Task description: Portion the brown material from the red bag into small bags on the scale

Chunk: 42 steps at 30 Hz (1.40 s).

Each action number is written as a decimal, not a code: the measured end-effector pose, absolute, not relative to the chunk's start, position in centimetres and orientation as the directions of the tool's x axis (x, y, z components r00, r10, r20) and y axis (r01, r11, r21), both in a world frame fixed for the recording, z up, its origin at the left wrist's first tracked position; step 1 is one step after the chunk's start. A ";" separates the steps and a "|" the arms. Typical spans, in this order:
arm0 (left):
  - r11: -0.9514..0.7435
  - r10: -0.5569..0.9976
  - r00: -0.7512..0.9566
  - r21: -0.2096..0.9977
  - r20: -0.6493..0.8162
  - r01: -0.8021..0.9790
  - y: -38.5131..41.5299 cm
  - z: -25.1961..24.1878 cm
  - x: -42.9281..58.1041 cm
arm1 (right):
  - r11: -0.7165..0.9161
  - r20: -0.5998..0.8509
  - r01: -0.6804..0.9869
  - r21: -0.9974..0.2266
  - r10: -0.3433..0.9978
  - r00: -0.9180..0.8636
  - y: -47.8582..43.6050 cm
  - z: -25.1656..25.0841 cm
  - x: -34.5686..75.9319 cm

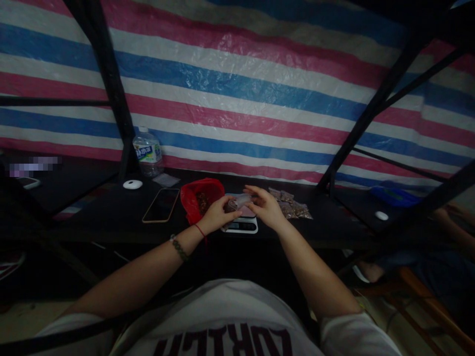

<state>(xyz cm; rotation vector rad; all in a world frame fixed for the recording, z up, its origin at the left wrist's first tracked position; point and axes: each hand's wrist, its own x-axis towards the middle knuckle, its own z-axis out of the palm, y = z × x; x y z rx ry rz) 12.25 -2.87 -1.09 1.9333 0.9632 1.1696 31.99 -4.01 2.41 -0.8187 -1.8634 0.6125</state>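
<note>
Standing behind this one, so, closest to me first: white shirt [230, 306], two bare forearms, a green beaded bracelet [180, 249] and a red string [201, 230] on the left wrist. Left hand [218, 215] is closed in a pinch on a small clear bag [243, 200], with something brownish showing at that end. Right hand [267, 207] is at the other end, fingers long and loosely curved; can't tell if it's really gripping or just touching. The bag is right over the white kitchen scale [243, 228], and I can't read the display from here, too dark.

My read: the step in hand is two-handed fiddling with the bag's edge, and the next move calls for a steady left pinch and light right fingertips so nothing tips out.

Just left of the hands there's a red plastic bag [190, 200] gaping open with brown bits [202, 201] inside, then a phone [161, 205]. Off to the right, a cluster of little filled bags [292, 206] lies on the black table [330, 222]. Further back, a big plastic bottle [149, 154], then a striped sheet [230, 99].
</note>
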 end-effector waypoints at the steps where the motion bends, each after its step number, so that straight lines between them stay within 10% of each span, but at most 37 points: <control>1: -0.499 0.853 0.314 0.829 0.417 0.252 -2.9 -1.0 12.2 | 0.643 0.571 0.281 -0.712 0.764 -0.299 -4.1 2.5 32.0; 9: -0.460 0.881 0.235 0.861 0.411 0.218 -1.5 -1.5 11.6 | 0.537 0.459 0.345 -0.769 0.841 -0.285 -1.5 0.2 32.5; 19: 0.098 0.948 0.308 0.853 0.076 -0.513 -1.9 0.1 11.2 | 0.432 0.428 0.597 -0.676 0.889 -0.159 1.4 -3.7 32.5; 25: 0.278 0.832 0.555 0.859 0.009 -0.430 -3.8 1.6 11.1 | 0.644 0.629 0.395 -0.655 0.755 -0.186 -2.2 1.1 31.9; 34: 0.284 0.717 0.697 0.910 0.008 -0.302 -5.2 0.8 11.8 | 0.694 0.487 0.336 -0.636 0.700 -0.522 -6.5 5.0 31.1; 42: -0.109 0.761 0.639 0.993 0.109 -0.039 -4.2 1.2 11.7 | 0.632 0.564 0.353 -0.689 0.775 -0.287 -4.9 4.8 32.8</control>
